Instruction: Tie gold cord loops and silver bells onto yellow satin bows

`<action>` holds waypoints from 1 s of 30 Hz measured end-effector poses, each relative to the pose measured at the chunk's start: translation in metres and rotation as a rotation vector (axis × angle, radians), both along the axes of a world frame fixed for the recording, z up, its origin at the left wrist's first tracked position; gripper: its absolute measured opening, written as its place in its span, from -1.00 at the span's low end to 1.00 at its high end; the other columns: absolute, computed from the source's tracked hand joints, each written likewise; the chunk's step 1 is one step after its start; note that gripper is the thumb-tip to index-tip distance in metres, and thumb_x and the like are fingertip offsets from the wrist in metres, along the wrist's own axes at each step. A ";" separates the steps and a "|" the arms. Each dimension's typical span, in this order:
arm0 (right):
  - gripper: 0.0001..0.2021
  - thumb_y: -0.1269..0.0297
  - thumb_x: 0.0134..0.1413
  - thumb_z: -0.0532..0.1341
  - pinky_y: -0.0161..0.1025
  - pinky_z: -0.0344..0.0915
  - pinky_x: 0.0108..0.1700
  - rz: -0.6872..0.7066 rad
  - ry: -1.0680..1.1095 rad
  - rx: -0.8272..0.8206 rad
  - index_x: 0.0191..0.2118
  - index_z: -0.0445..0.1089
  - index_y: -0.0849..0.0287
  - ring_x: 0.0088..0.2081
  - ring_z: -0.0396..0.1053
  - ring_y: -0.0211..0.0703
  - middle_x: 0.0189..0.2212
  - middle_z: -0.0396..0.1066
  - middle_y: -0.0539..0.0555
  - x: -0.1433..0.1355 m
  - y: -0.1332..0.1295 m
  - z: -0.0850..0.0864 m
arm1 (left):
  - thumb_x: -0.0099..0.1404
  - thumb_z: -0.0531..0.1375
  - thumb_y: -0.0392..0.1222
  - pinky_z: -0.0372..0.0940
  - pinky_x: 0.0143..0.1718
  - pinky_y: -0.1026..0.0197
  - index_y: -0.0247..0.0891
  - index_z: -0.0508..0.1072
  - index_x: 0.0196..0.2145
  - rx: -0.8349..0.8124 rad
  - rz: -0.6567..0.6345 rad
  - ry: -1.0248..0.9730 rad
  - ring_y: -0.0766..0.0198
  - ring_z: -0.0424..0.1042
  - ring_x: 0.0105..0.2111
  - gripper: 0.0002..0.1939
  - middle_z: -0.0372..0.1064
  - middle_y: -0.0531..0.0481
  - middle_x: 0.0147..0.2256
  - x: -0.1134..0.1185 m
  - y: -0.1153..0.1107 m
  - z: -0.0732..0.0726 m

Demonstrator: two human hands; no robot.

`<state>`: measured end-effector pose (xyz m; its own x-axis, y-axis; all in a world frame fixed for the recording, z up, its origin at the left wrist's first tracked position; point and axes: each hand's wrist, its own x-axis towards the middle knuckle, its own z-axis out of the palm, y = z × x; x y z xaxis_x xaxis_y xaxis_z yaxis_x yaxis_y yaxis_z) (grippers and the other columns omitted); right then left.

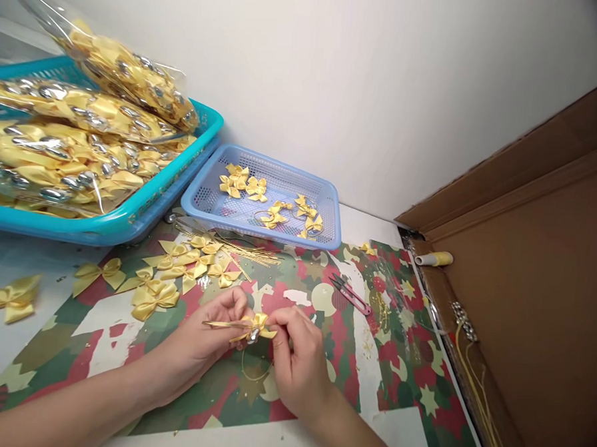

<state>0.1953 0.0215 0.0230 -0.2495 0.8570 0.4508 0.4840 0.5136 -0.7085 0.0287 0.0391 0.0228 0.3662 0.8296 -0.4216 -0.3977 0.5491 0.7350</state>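
Note:
My left hand (223, 323) and my right hand (299, 350) meet above the patterned sheet, with a small yellow satin ribbon bow (260, 320) pinched between them. A silvery bead or bell (254, 336) sits at the bow's middle, and a thin loop of gold cord (255, 379) hangs below it. Across my left fingers lies a narrow gold-coloured strip (220, 324); its kind I cannot make out. My right thumb and index finger close on the bow's right side. Several loose yellow bows (191, 261) lie in a pile beyond my left hand.
A turquoise basket (129, 216) with bagged bows stands at the left. Beside it is a blue basket (261, 231) with several bows. Gold wire strips (252, 251), thread snips (352, 294) and a yellow-and-white spool (435, 259) lie around. Cardboard (536, 263) walls the right side.

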 end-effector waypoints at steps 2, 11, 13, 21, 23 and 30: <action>-0.79 0.55 0.21 0.00 -0.30 0.16 -0.44 0.000 -0.019 0.032 -0.27 0.29 0.10 -0.48 0.26 -0.21 -0.51 0.38 -0.03 0.001 0.000 0.000 | -0.07 0.54 0.02 0.14 -0.46 0.30 -0.18 0.24 -0.50 0.002 -0.007 -0.018 0.36 0.16 -0.51 -0.47 0.25 0.18 -0.53 -0.001 0.000 0.001; -0.80 0.52 0.22 0.00 -0.32 0.15 -0.47 0.000 0.015 -0.048 -0.26 0.31 0.12 -0.53 0.23 -0.25 -0.50 0.36 -0.03 0.003 -0.002 0.000 | -0.10 0.55 -0.02 0.15 -0.45 0.31 -0.20 0.38 -0.55 0.018 -0.021 0.044 0.35 0.20 -0.48 -0.58 0.28 0.13 -0.48 -0.005 -0.001 0.003; -0.81 0.50 0.23 0.00 -0.32 0.15 -0.48 -0.002 0.028 -0.087 -0.27 0.31 0.12 -0.54 0.22 -0.26 -0.50 0.35 -0.03 0.003 -0.003 0.000 | -0.10 0.54 -0.04 0.14 -0.47 0.30 -0.20 0.39 -0.57 0.020 -0.021 0.052 0.34 0.19 -0.49 -0.60 0.29 0.12 -0.49 -0.004 0.000 0.003; -0.82 0.47 0.24 0.01 -0.33 0.13 -0.51 -0.008 0.056 -0.160 -0.28 0.31 0.11 -0.57 0.20 -0.26 -0.55 0.29 -0.06 0.002 -0.004 -0.001 | -0.21 0.58 0.01 0.22 -0.40 0.30 -0.19 0.55 -0.66 -0.076 -0.008 0.028 0.29 0.33 -0.42 -0.66 0.42 0.05 -0.50 -0.005 -0.001 -0.002; -0.82 0.47 0.24 0.01 -0.33 0.12 -0.51 -0.004 0.069 -0.174 -0.28 0.30 0.10 -0.58 0.18 -0.27 -0.56 0.27 -0.07 0.002 -0.004 -0.001 | -0.22 0.58 -0.01 0.27 -0.33 0.28 -0.16 0.62 -0.61 -0.096 -0.011 0.046 0.23 0.39 -0.35 -0.71 0.49 0.01 -0.43 -0.005 -0.001 -0.002; -0.84 0.45 0.26 0.02 -0.34 0.09 -0.52 -0.001 0.110 -0.212 -0.29 0.29 0.10 -0.59 0.13 -0.29 -0.56 0.23 -0.09 0.002 -0.003 -0.002 | -0.23 0.58 0.00 0.31 -0.28 0.25 -0.13 0.70 -0.51 -0.106 -0.048 0.089 0.15 0.45 -0.27 -0.70 0.58 -0.06 -0.34 -0.007 -0.001 -0.002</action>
<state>0.1972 0.0181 0.0208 -0.2077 0.9357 0.2852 0.3985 0.3472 -0.8489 0.0219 0.0377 0.0209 0.3615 0.7612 -0.5384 -0.3053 0.6423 0.7031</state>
